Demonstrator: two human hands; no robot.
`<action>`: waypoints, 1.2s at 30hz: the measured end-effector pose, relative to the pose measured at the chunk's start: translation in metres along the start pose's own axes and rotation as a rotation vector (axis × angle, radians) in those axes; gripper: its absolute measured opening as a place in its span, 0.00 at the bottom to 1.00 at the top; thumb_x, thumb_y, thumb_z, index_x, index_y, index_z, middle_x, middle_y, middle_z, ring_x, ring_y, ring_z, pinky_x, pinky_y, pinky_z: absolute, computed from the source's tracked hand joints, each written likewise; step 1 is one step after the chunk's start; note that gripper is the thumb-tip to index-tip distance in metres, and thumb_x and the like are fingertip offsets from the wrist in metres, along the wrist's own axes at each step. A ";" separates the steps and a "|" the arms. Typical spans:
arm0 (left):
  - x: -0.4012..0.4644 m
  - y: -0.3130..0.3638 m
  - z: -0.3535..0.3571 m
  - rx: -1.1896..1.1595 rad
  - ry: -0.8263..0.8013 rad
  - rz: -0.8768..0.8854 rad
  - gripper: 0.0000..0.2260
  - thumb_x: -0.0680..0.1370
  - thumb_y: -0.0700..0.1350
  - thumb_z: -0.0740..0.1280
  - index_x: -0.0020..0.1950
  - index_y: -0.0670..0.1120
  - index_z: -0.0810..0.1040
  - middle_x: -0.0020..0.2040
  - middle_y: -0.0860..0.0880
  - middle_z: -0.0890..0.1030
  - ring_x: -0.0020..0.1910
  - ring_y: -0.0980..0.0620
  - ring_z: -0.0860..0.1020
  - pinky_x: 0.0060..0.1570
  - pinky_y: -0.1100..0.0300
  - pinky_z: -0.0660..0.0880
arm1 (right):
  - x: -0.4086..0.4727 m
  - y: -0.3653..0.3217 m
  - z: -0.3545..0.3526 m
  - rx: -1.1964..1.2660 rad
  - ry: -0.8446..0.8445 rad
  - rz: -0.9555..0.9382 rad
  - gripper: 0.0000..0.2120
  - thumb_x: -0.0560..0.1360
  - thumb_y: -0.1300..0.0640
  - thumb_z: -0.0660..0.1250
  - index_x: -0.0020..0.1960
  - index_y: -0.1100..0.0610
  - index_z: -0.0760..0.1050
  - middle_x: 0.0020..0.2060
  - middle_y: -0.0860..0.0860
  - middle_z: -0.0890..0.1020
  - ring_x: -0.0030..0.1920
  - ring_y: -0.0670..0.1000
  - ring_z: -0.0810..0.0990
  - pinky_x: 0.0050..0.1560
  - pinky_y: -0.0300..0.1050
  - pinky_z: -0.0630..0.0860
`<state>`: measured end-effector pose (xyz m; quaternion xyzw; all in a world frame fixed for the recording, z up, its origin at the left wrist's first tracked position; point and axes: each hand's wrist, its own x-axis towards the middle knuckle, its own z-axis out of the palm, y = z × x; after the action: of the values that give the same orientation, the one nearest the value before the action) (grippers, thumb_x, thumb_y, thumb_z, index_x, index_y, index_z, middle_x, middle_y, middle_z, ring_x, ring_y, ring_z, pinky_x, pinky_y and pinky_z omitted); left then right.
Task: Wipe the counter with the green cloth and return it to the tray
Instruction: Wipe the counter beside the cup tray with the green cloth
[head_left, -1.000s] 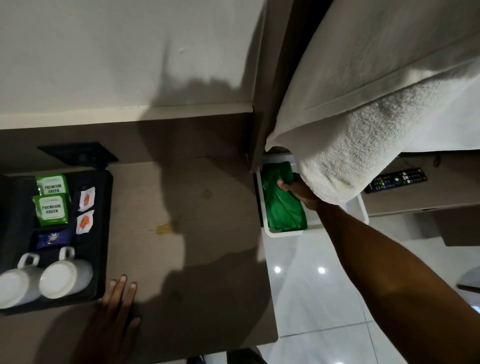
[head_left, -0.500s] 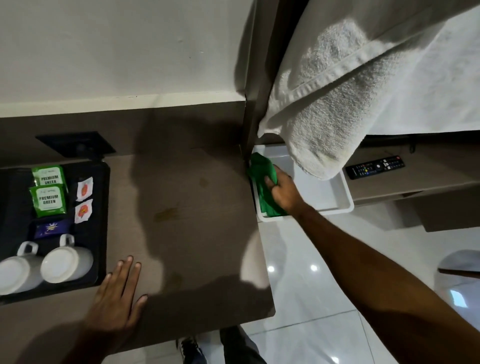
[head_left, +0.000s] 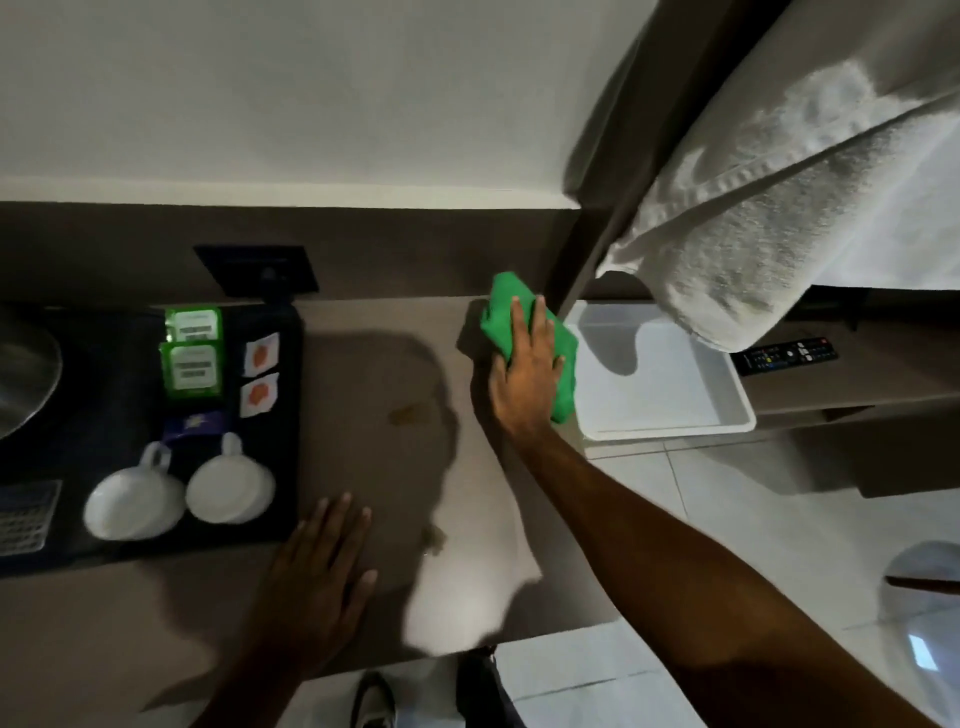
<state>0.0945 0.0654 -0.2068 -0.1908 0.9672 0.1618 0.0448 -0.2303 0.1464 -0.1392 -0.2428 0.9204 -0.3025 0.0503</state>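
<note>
The green cloth (head_left: 562, 351) lies bunched at the far right corner of the brown counter (head_left: 395, 467). My right hand (head_left: 527, 371) presses flat on top of it, fingers spread toward the wall. The white tray (head_left: 670, 423) sits just right of the counter edge, lower down, with nothing in it. My left hand (head_left: 317, 582) rests palm down on the counter's near edge, fingers apart, holding nothing. A yellowish stain (head_left: 404, 413) marks the counter's middle and a smaller one (head_left: 434, 538) lies nearer me.
A black tray (head_left: 283, 527) at left carries two white cups (head_left: 179, 491), green tea packets (head_left: 191, 353) and sachets. A white towel (head_left: 753, 249) hangs above the white tray. A remote (head_left: 787, 354) lies on a shelf at right. White floor tiles lie below.
My right hand lifted the green cloth out of the white tray and brought it left onto the counter's far right corner. The left hand stayed on the counter's near edge.
</note>
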 end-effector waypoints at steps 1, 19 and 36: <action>-0.002 -0.003 0.003 -0.001 0.028 0.017 0.30 0.84 0.60 0.50 0.82 0.47 0.63 0.82 0.42 0.65 0.80 0.40 0.62 0.79 0.53 0.48 | 0.000 -0.006 0.016 -0.098 -0.108 0.029 0.31 0.80 0.46 0.59 0.81 0.45 0.53 0.82 0.52 0.50 0.80 0.62 0.50 0.73 0.77 0.49; -0.003 -0.002 0.012 -0.086 0.235 0.091 0.28 0.82 0.56 0.62 0.80 0.45 0.68 0.82 0.43 0.65 0.82 0.42 0.61 0.79 0.46 0.60 | 0.029 -0.022 0.078 -0.390 -0.212 0.342 0.40 0.74 0.24 0.41 0.80 0.41 0.46 0.82 0.55 0.45 0.78 0.68 0.36 0.66 0.82 0.33; 0.001 -0.001 0.008 -0.041 0.074 0.014 0.31 0.80 0.60 0.60 0.80 0.49 0.66 0.83 0.45 0.63 0.83 0.44 0.57 0.79 0.55 0.49 | 0.029 -0.046 0.089 -0.457 -0.372 -0.033 0.44 0.68 0.18 0.42 0.79 0.36 0.43 0.82 0.51 0.43 0.78 0.67 0.36 0.67 0.82 0.33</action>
<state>0.0942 0.0667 -0.2149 -0.1907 0.9660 0.1748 0.0040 -0.2155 0.0533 -0.1834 -0.3142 0.9355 -0.0386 0.1572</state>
